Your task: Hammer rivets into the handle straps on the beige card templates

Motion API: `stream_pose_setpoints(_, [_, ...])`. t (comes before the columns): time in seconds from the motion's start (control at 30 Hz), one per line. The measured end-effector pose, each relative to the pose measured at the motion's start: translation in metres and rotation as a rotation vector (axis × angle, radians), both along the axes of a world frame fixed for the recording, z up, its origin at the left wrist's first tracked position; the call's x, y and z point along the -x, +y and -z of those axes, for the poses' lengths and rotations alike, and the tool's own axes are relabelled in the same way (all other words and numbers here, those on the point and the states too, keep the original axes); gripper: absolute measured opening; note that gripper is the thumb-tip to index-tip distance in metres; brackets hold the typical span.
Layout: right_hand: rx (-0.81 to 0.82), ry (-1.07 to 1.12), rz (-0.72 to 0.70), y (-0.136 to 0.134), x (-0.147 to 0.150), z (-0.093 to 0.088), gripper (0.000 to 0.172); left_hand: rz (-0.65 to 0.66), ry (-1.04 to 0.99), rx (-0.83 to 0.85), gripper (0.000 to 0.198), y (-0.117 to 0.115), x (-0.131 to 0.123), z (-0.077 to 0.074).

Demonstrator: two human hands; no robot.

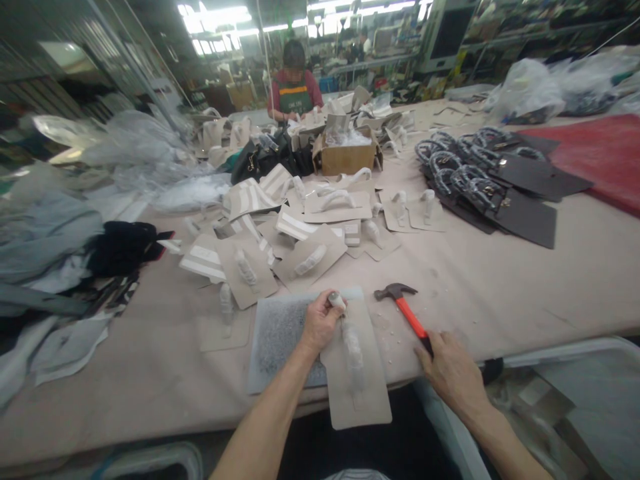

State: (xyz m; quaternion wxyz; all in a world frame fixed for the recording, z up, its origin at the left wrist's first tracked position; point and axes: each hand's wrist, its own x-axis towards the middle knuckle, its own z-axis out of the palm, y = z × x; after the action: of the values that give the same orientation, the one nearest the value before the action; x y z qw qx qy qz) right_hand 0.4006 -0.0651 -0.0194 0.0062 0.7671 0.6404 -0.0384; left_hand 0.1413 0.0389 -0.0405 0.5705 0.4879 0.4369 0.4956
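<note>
My left hand [321, 321] is closed around a short white cylindrical tool [337, 301] with a metal-looking top, held at the upper part of a beige panel [367, 380]. A plastic-wrapped handle [353, 350] lies along this panel, which overhangs the table's front edge. Under the panel and my left hand is a worn grey board [280, 333]. To the right, my right hand [447, 367] is at the black grip end of a claw hammer [411, 317] with an orange shaft; its head rests on the table.
Beige panels with wrapped handles [310, 260] pile up beyond the board. Dark panels with handles [525, 207] lie at the right, near a red sheet [595, 153]. A cardboard box [347, 159] stands farther back. Across the table sits a person [295, 87]. Plastic bags [145, 160] lie left.
</note>
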Motion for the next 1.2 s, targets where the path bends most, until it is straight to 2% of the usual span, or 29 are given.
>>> stream_pose_setpoints(0.07, [0.058, 0.096, 0.048, 0.007, -0.001, -0.002, 0.018, -0.005, 0.077, -0.042, 0.028, -0.002, -0.001, -0.002])
stream_pose_setpoints(0.13, [0.149, 0.340, 0.140, 0.015, -0.002, -0.008, 0.011, -0.021, 0.187, -0.119, 0.024, -0.006, -0.002, -0.004])
stream_pose_setpoints(0.3, [0.429, 1.466, 0.549, 0.027, 0.012, -0.028, 0.007, -0.009, 0.396, -0.305, 0.024, -0.013, -0.002, -0.006])
stream_pose_setpoints(0.37, [0.435, 1.637, 0.675, 0.030, 0.023, -0.038, 0.006, 0.020, 0.422, -0.327, 0.023, -0.012, -0.001, -0.007])
stream_pose_setpoints(0.43, [0.320, 1.579, 0.650, 0.032, 0.034, -0.052, 0.012, 0.058, 0.413, -0.313, 0.020, -0.009, 0.000, -0.008])
stream_pose_setpoints(0.6, [-0.090, 1.117, 0.184, 0.027, 0.049, -0.108, 0.032, 0.150, 0.298, -0.205, 0.013, 0.004, 0.003, -0.012])
stream_pose_setpoints(0.7, [-0.222, 0.834, -0.004, 0.021, 0.052, -0.131, 0.037, 0.189, 0.279, -0.181, 0.010, 0.009, 0.004, -0.015])
stream_pose_setpoints(0.8, [-0.205, 0.644, -0.089, 0.018, 0.052, -0.131, 0.035, 0.193, 0.320, -0.221, 0.010, 0.007, 0.004, -0.019])
stream_pose_setpoints(0.93, [-0.106, 0.498, -0.126, 0.016, 0.048, -0.123, 0.033, 0.141, 0.422, -0.321, 0.010, -0.004, 0.003, -0.021])
stream_pose_setpoints(1.0, [-0.160, 0.474, -0.139, 0.014, 0.047, -0.128, 0.034, 0.123, 0.434, -0.334, 0.010, -0.008, 0.002, -0.020])
stream_pose_setpoints(1.1, [-0.352, 0.476, -0.135, 0.010, 0.048, -0.136, 0.035, 0.123, 0.427, -0.322, 0.008, -0.009, 0.002, -0.018])
stream_pose_setpoints(1.17, [-0.417, 0.469, -0.137, 0.008, 0.049, -0.132, 0.035, 0.121, 0.429, -0.324, 0.006, -0.009, 0.002, -0.016])
stream_pose_setpoints(1.2, [-0.393, 0.447, -0.157, 0.008, 0.048, -0.127, 0.034, 0.118, 0.427, -0.324, 0.006, -0.008, 0.002, -0.015])
